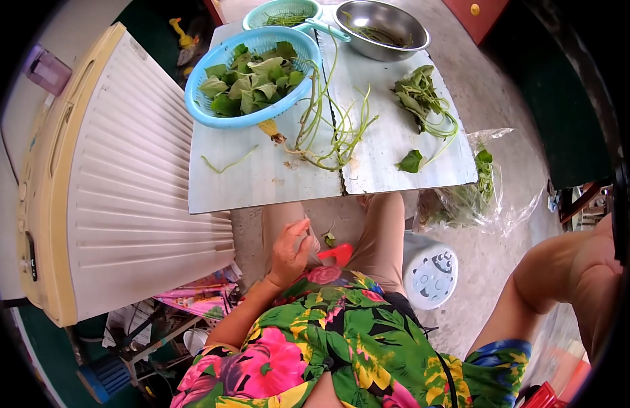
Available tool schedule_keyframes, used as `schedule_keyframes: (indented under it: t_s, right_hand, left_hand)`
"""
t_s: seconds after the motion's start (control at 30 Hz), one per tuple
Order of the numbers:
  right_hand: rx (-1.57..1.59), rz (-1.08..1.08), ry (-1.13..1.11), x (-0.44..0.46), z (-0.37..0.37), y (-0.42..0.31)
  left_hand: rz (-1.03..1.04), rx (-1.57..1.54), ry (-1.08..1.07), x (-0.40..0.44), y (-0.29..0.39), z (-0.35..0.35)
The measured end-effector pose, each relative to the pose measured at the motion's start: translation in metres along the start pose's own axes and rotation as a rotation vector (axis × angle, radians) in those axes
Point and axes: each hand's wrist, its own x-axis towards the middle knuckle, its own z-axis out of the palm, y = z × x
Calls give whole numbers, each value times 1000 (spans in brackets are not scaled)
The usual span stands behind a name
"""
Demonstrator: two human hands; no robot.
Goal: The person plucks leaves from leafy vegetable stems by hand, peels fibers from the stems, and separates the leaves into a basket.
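My left hand (290, 253) is above my thigh, just below the table's near edge. Its fingers are loosely bent and apart, with nothing in them. At the right edge my right hand (600, 272) is raised close to the camera, its fingers hidden. On the table (240, 183), a blue basket (196, 109) holds green leaves (250, 85). Beside it lie bare green stems (335, 146) and a yellowish-brown piece (270, 129). A bunch of leafy stems (420, 98) rests on the right side, with a single leaf (411, 161) near it.
A green strainer (250, 15) and a steel bowl (383, 53), both with stems inside, stand at the far edge. On the floor to the right are a plastic bag of greens (488, 183) and a grey stool (430, 272). A ribbed cream-coloured appliance (138, 183) stands on the left.
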Motion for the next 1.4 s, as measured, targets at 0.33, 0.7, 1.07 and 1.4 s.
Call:
schedule_keyframes:
  t_s: [0.33,0.7,1.07,1.4]
  right_hand:
    - [1,12,-22,-1,3,-1]
    - [46,-7,-19,2,20,-15]
    - [100,243,-89,-26,11,-5]
    - [666,1146,-667,-208,54,-114]
  left_hand:
    - [-4,2,14,0,-2,-1]
    - [12,48,288,23,2,-49]
    - [28,-17,155,22,10,-26]
    - [4,-179,-105,20,11,7]
